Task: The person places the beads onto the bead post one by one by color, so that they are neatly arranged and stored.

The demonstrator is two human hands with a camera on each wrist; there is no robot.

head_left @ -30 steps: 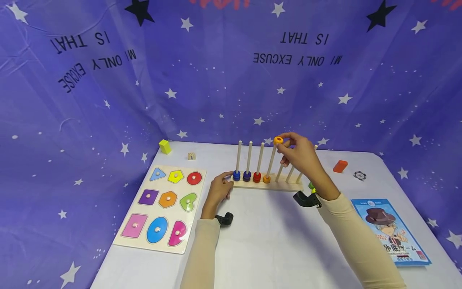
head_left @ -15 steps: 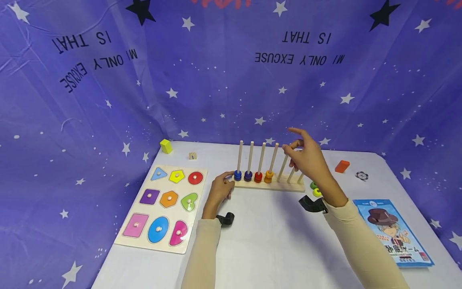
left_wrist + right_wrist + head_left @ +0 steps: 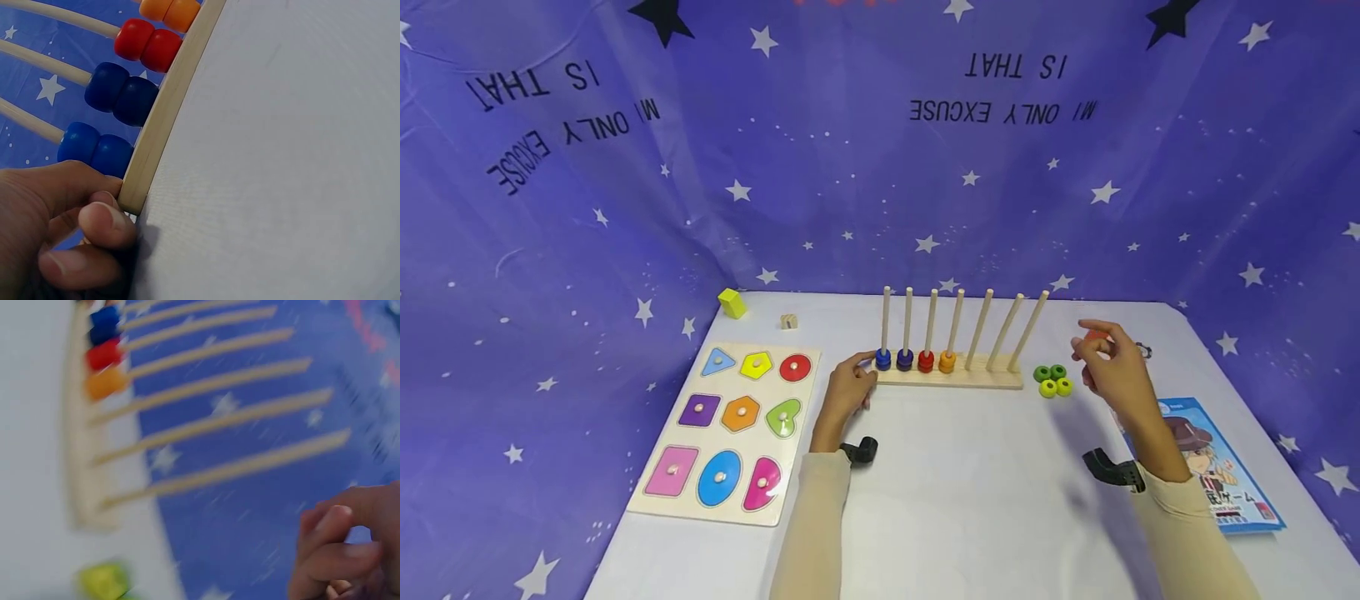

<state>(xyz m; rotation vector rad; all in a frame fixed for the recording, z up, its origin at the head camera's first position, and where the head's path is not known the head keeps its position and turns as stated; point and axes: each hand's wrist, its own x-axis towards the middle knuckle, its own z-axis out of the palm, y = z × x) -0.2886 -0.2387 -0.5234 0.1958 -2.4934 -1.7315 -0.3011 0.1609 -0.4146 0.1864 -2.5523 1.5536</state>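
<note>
A wooden peg rack [image 3: 947, 378] stands on the table with a row of upright pegs. Pairs of blue beads [image 3: 883, 360], dark blue beads [image 3: 905, 361], red beads [image 3: 926, 362] and orange beads [image 3: 947, 362] sit at the bottoms of its left pegs; the right pegs are bare. At the rack's left end, my left hand [image 3: 846, 390] holds the base [image 3: 164, 119] between its fingers. My right hand [image 3: 1118, 373], loosely curled and holding nothing, hovers right of two green beads [image 3: 1049, 372] and two yellow beads [image 3: 1056, 388] lying on the table.
A shape puzzle board [image 3: 730, 433] lies at left. Behind it are a yellow block [image 3: 732, 303] and a small wooden cube [image 3: 788, 322]. An orange-red block [image 3: 1096, 335] is partly hidden behind my right hand, and a blue booklet [image 3: 1232, 467] lies at right.
The second orange bead has left my right hand and dropped down its peg onto the first. That hand has then moved right and lower, past the rack. My left hand stays at the rack's end.
</note>
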